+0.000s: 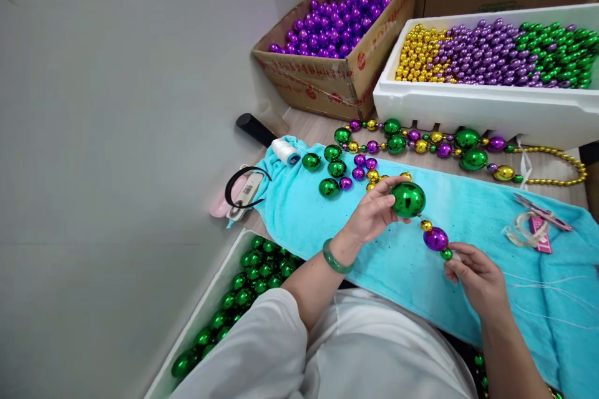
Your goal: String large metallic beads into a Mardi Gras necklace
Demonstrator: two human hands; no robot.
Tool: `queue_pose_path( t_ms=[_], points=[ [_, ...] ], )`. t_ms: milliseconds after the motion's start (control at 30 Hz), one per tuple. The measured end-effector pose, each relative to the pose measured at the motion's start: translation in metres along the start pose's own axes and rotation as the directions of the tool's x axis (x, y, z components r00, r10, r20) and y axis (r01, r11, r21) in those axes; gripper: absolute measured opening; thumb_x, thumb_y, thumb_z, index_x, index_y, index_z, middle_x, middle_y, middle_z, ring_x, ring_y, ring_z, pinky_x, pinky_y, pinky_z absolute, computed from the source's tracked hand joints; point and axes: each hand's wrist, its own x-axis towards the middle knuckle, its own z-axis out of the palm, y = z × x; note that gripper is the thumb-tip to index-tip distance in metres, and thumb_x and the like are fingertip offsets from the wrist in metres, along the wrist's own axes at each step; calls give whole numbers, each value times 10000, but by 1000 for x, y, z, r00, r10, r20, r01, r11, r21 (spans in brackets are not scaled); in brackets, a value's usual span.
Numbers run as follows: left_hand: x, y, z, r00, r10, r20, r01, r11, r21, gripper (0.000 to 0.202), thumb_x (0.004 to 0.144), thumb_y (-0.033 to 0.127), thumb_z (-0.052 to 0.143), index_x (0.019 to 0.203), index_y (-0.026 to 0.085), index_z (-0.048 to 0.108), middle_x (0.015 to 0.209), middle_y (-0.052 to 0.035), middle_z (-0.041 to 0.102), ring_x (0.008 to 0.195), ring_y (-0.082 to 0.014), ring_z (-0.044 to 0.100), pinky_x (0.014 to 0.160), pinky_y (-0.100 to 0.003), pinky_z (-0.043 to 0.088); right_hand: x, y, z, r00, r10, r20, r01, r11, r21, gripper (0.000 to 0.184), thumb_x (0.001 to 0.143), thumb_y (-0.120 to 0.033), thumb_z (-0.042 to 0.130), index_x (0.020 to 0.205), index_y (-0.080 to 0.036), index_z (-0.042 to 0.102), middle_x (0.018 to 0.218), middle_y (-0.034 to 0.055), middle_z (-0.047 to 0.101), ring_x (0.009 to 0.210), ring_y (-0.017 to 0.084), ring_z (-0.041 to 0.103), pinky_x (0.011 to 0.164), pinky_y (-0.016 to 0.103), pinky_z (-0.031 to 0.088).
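Observation:
My left hand point(374, 212) grips a large shiny green bead point(409, 199) above the turquoise towel point(397, 268). From it a short strung row runs down to the right: a small gold bead point(425, 225), a purple bead point(435, 239) and a small green bead point(446, 254). My right hand point(480, 277) pinches the strand's end at that small green bead. White thread point(547, 287) lies on the towel to the right of it. Beyond my left hand rest loose green beads point(336, 168), purple beads point(359, 173) and gold beads point(373, 177), the gold ones partly hidden.
A finished-looking bead necklace point(443, 149) lies along the towel's far edge. Behind it stand a cardboard box point(309, 78) of purple beads and a white foam box point(486, 106) of small beads. Scissors point(545, 215) lie at right, a thread spool point(285, 151) at left. Green beads point(243, 296) fill a low box.

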Motion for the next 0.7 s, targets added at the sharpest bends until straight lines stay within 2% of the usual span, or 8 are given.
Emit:
queue_pose_path(
  t_ms=[167,267,333,500,700],
  points=[
    [-2,1,-2,999,-3,36,2,999,32,548,701,386,713,1203,210,585,1170,-101,622,837,-228,688,616,-286,539,1,0,-2,1000,3,14,-3,1000,-18,199,802,-251,708,997,-210,713,576,-16,585,496,108,540,432,218,428],
    [-2,6,-2,998,57,30,-61,988,145,519,665,335,754,1149,187,636,1167,-97,622,904,-217,660,715,-288,537,2,0,-5,1000,4,12,-3,998,-67,205,779,-243,730,982,-211,723,569,-18,587,499,106,546,440,215,434],
    [-3,9,-1,996,75,51,-82,983,164,517,646,317,776,1128,172,657,1138,-98,635,971,-225,638,788,-286,522,4,3,-6,1000,7,4,-7,998,-69,216,766,-243,741,979,-210,725,572,-17,594,503,110,555,447,220,443],
    [-3,4,5,996,-15,89,15,1000,-6,555,679,367,754,1190,199,620,1131,-98,639,998,-234,633,810,-315,519,5,13,-1,999,53,-10,-52,997,59,240,733,-273,764,953,-194,714,596,1,628,497,133,573,425,244,443],
    [-4,-2,8,996,37,87,-30,996,-86,561,671,362,767,1191,219,612,1191,-96,610,979,-242,647,763,-331,547,3,13,12,997,76,-22,-72,985,156,237,740,-264,759,962,-206,697,582,-4,628,496,127,569,430,236,434]
  ],
)
